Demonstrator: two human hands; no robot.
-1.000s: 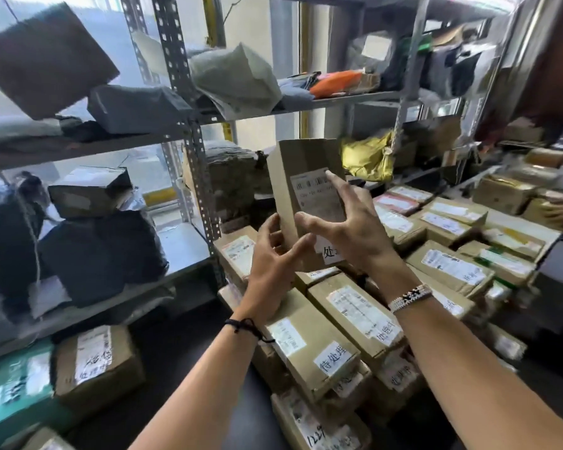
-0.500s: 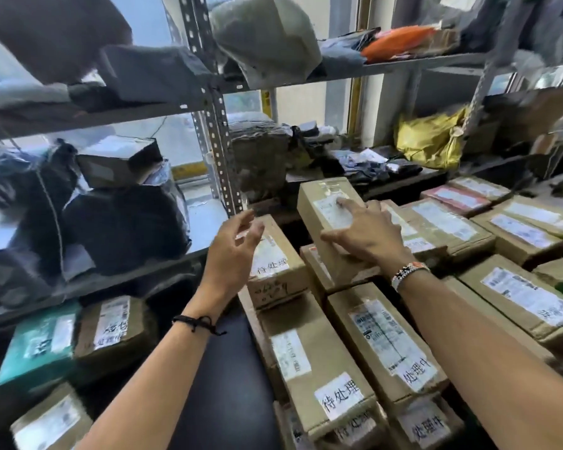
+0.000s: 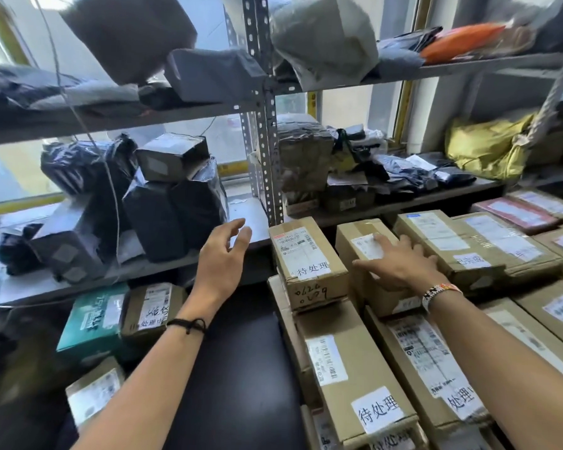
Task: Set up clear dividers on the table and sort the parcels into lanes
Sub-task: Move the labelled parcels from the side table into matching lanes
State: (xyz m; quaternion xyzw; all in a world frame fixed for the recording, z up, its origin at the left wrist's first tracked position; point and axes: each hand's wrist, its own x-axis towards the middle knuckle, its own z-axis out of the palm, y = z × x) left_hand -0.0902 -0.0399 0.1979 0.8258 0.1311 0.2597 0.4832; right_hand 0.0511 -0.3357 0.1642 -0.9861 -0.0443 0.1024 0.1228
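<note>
Brown cardboard parcels with white labels lie in rows on the dark table (image 3: 241, 368). My right hand (image 3: 403, 264) rests palm down, fingers spread, on top of one brown parcel (image 3: 361, 238) in the back of a row. To its left stands a shorter parcel (image 3: 306, 264) with handwritten numbers on its front. A long parcel (image 3: 351, 368) lies in front of that one. My left hand (image 3: 223, 261) hovers open over the gap left of the rows and touches nothing. I see no clear dividers.
A metal shelf post (image 3: 264, 125) rises just behind the parcels. Black-wrapped packages (image 3: 169, 206) fill the shelf at left. A green box (image 3: 93, 316) and a brown box (image 3: 150, 308) sit below it. A yellow bag (image 3: 488, 147) lies back right.
The parcel I held upright in both hands has been laid flat in the row. My left hand has let go and moved left; my right hand stays on top.
</note>
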